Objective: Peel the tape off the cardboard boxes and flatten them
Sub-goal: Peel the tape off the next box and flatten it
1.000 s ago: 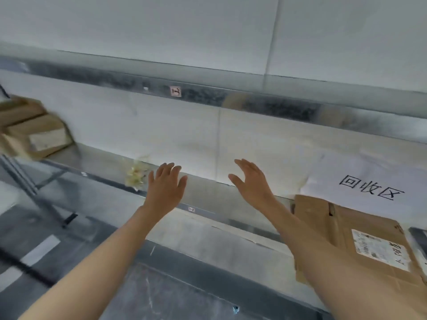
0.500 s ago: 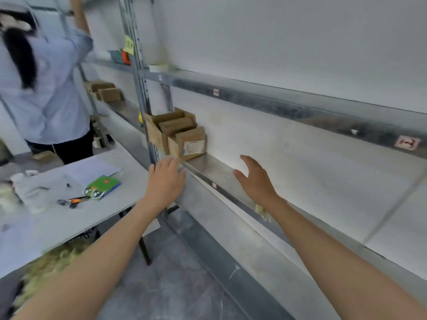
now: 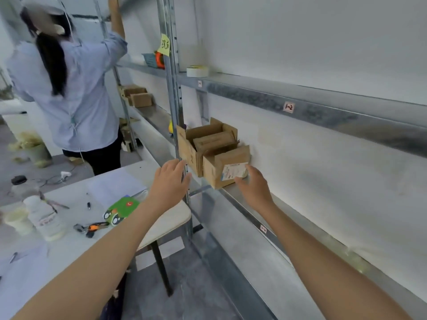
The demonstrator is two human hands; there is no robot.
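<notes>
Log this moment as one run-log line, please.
left hand open by shelf post | right hand open at labelled box, contact unclear | flattening not started

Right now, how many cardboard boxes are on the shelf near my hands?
2: an open box beside the upright post, and a labelled box touching it, by the right hand. Cardboard inside the open one may be a third.

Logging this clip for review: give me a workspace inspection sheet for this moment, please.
Surface: metal shelf bearing the boxes; white table beside it.
Job's things: open cardboard box, smaller box inside; labelled cardboard box beside it.
Clutter: plastic bottle, green card, orange-handled tool on table; tape roll on upper shelf.
Grips: left grip open, near the shelf post; right grip open, at labelled cardboard box, contact unclear.
Cables: thin cable on floor.
Surroundings: another person at next bay; white wall.
</notes>
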